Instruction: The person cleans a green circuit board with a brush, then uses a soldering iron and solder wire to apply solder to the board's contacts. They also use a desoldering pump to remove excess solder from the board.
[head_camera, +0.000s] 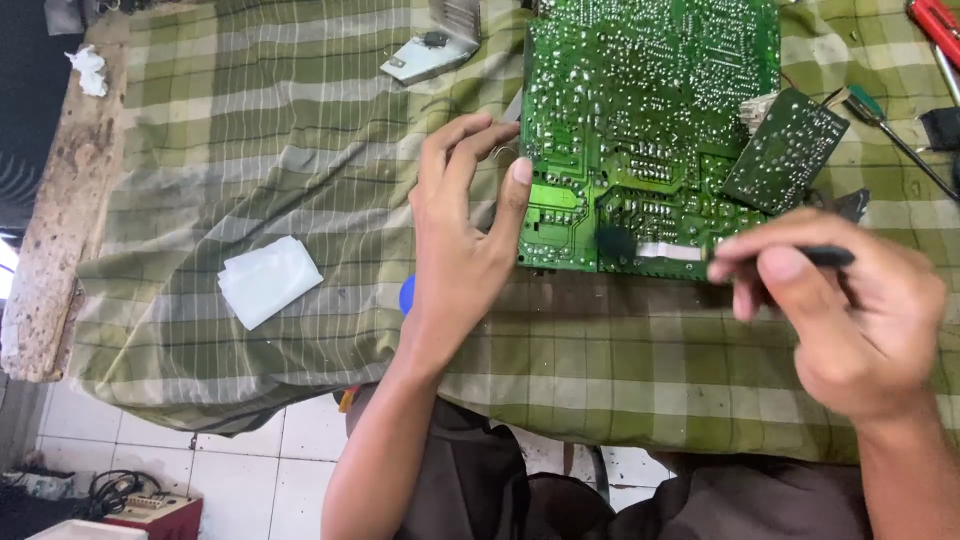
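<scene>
While left hand (462, 240) fingers steady green circuit board (640, 140) edge, right hand (850, 310) fingers pinch brush (640, 243) on it

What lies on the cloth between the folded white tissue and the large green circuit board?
In the head view, the left hand lies between the white tissue and the circuit board, thumb on its edge.

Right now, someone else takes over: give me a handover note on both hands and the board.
Left hand: fingers steady the left edge of the green circuit board, which lies solder side up on the checked cloth.
Right hand: pinches a dark brush, blurred, bristles at the board's near edge.
Nearby: smaller board, folded white cloth, screwdriver.
Done or left: cannot tell from this view.
</scene>
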